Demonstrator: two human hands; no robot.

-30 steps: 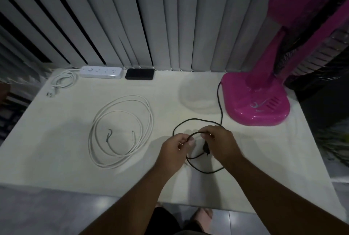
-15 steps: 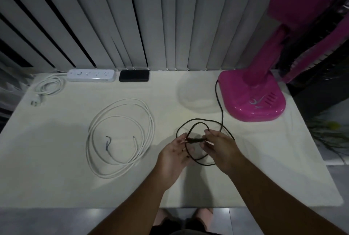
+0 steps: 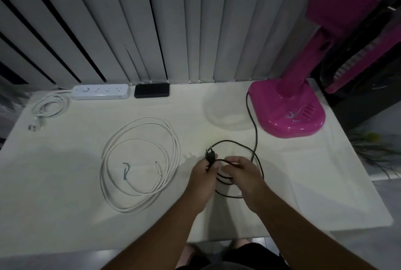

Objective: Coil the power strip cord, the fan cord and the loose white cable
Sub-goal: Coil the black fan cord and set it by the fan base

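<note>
Hands point(image 3: 202, 179) pinching black fan cord point(image 3: 255, 131)

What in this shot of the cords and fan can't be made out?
Head view, the only one:
- Fan: head cut off by the top and right edges.
- Fan cord: coil partly hidden under the left hand and right hand; loop count unclear.
- Power strip: socket markings too small.
- Black box: too dark to identify.

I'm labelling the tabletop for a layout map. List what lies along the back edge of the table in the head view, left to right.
Coiled white power strip cord → white power strip → flat black rectangular box → glossy pink fan base.
</note>
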